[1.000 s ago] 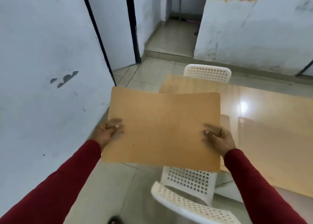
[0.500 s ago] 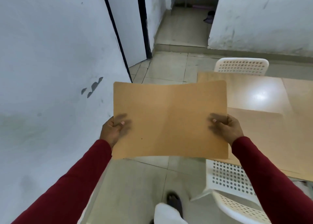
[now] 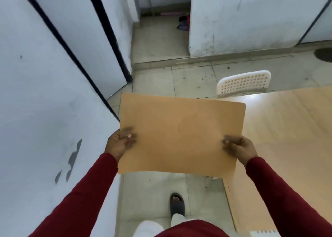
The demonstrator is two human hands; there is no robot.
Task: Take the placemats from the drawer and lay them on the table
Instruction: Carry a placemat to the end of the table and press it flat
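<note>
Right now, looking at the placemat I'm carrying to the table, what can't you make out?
- Drawer: nowhere in the head view.
- Fingers under the placemat: the sheet hides them; only the thumbs of the left hand and right hand show on top.
- Table: cut off by the right edge and blurred.
- White chair: its seat is hidden behind the table.
- Dark bundle in the corridor: too small to identify.

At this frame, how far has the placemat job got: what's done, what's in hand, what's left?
Done: one pale rectangular placemat already seems to lie on the light wooden table, though it is faint. In hand: the left hand and right hand grip the side edges of a tan rectangular placemat, held in the air mostly over the tiled floor. Left: laying this one on the table. The drawer is out of view.
</note>
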